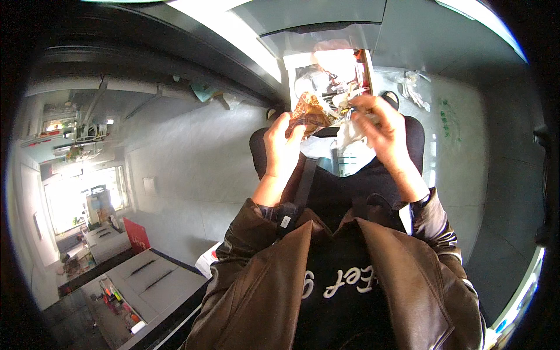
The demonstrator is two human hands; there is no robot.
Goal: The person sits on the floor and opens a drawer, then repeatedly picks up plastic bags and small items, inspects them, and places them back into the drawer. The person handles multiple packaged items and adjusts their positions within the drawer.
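Note:
My left hand (281, 135) is closed on the edge of a shiny brown and gold packet (313, 112), held above my lap. Close by on the right, my right hand (382, 125) pinches something small and partly dark, too small to name. Beyond both hands an open drawer (366, 74) is full of mixed things, among them a white piece (335, 63) near its far end and several loose small items. Below my right hand, a crumpled white plastic bag (354, 146) with printing lies on my dark-clothed lap. The packet hides part of the drawer's near end.
Grey cabinet fronts (326, 16) stand beyond the drawer. Crumpled white wrapping (415, 90) lies on the floor at the right, near my shoe (390, 100). A teal and white scrap (204, 92) lies at the left. Another open drawer (119, 306) with colourful items is at the lower left.

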